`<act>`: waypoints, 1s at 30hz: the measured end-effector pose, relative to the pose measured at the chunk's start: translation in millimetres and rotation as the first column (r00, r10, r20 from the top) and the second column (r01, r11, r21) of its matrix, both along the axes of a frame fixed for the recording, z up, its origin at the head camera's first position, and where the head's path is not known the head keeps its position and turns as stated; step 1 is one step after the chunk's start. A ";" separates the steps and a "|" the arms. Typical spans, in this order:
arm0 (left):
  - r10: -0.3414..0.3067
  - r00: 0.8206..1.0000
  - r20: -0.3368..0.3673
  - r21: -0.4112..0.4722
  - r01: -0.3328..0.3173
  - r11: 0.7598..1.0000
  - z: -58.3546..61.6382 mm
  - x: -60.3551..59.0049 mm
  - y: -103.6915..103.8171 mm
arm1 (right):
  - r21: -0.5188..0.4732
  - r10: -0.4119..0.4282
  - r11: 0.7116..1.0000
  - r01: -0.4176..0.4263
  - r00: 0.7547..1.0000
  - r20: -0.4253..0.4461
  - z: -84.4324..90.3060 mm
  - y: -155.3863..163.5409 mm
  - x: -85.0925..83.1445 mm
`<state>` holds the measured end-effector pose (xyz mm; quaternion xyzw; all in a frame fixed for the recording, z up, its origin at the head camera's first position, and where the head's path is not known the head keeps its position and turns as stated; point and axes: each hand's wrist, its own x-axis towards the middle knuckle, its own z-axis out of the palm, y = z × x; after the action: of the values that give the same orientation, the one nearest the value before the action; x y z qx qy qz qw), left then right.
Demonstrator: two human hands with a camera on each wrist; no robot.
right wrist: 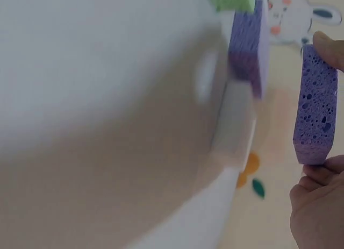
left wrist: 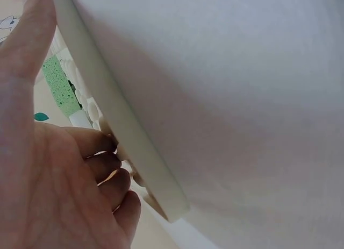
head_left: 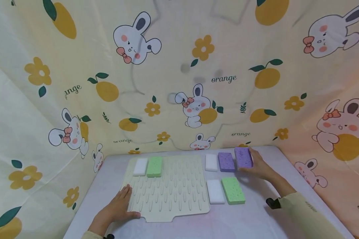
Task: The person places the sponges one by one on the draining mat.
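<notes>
A bunny-and-orange printed cloth point(head_left: 179, 66) hangs behind the pale table point(head_left: 257, 219).

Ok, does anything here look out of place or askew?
Only one thing: the purple sponge in the right hand is lifted and tilted, out of line with the flat sponges beside the drying mat. No spill or damage shows.
</notes>
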<state>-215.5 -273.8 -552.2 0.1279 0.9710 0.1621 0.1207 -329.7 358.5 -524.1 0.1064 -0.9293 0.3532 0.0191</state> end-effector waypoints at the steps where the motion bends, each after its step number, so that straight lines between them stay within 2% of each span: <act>1: 0.005 1.000 0.002 -0.007 -0.005 1.000 -0.2 -0.2 0.0 | 0.000 0.003 1.000 -0.003 1.000 0.003 1.3 -4.9 0.8; 6: 0.029 1.000 0.012 -0.024 -0.029 0.999 -0.8 -1.3 0.2 | -0.018 0.012 1.000 -0.011 0.999 0.040 5.9 -28.1 4.1; 13: 0.024 1.000 0.018 -0.027 -0.024 0.999 2.0 -1.0 1.7 | -0.013 0.014 1.000 -0.013 0.997 0.072 7.6 -53.4 5.7; 22: 0.017 1.000 -0.013 -0.028 -0.017 0.999 -2.9 -1.3 -2.1 | -0.029 0.053 0.998 -0.052 0.998 0.035 3.1 -76.3 0.8; 30: 0.024 1.000 0.001 -0.020 -0.024 1.000 1.0 -0.7 0.3 | -0.068 0.077 0.995 -0.076 0.997 0.012 4.6 -102.0 -0.6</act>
<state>-216.1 -273.4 -551.1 0.1150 0.9739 0.1537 0.1209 -330.3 256.5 -519.5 0.1386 -0.9122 0.3856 0.0026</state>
